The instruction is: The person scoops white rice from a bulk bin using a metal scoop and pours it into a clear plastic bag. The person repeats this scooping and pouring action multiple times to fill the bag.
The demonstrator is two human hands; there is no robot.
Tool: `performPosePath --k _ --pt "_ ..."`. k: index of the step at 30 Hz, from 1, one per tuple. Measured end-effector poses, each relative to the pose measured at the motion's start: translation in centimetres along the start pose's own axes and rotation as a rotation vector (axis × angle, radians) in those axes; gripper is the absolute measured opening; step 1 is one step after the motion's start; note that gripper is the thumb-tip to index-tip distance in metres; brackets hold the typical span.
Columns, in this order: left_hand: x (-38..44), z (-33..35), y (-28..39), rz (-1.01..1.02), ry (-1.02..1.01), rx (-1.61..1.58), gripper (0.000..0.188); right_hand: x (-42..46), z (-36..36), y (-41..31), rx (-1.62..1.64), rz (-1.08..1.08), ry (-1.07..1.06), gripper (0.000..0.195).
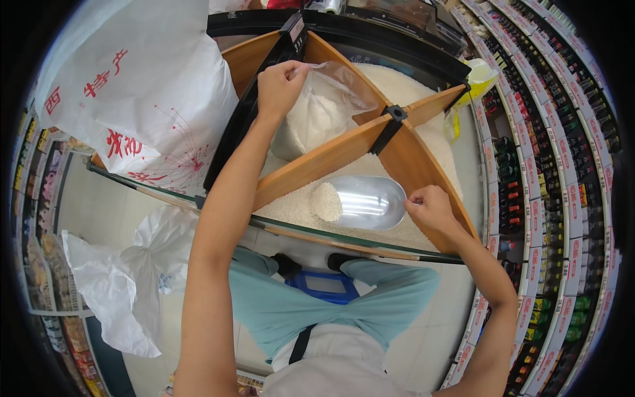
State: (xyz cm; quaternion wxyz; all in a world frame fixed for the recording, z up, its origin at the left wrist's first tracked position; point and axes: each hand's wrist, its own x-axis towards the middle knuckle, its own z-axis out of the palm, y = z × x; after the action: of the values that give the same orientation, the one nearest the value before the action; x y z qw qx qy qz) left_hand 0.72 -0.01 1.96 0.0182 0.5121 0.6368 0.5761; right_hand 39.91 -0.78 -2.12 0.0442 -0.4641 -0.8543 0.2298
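Note:
My left hand (281, 89) pinches the upper edge of a clear plastic bag (317, 116) that holds white rice and stands in the far compartment of the wooden bin. In the near compartment, my right hand (430, 208) grips the end of a metal scoop (369, 202), whose handle the fingers hide. A small heap of grain (327, 202) lies at the scoop's left mouth, above the loose rice (292, 211). A wooden divider (322, 156) separates the bag from the scoop.
A large white printed sack (144, 94) stands on the left; a tied white sack (134, 278) is below it. A glass edge (337, 240) fronts the bin. Shelves of bottles (545, 198) line the right. A blue stool (325, 287) is between my legs.

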Motion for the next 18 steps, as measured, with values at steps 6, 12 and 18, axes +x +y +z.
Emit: performPosePath --k 6,12,18 --pt "0.1 0.0 0.2 -0.133 0.029 -0.206 0.021 -0.2 -0.1 -0.7 0.144 0.039 0.020 0.022" --pt "0.4 -0.1 -0.4 -0.174 0.018 -0.305 0.020 0.3 -0.1 -0.4 0.301 0.023 -0.039 0.021" --pt "0.5 0.0 -0.9 -0.174 0.001 -0.301 0.022 0.4 -0.4 -0.2 0.432 -0.059 -0.040 0.020"
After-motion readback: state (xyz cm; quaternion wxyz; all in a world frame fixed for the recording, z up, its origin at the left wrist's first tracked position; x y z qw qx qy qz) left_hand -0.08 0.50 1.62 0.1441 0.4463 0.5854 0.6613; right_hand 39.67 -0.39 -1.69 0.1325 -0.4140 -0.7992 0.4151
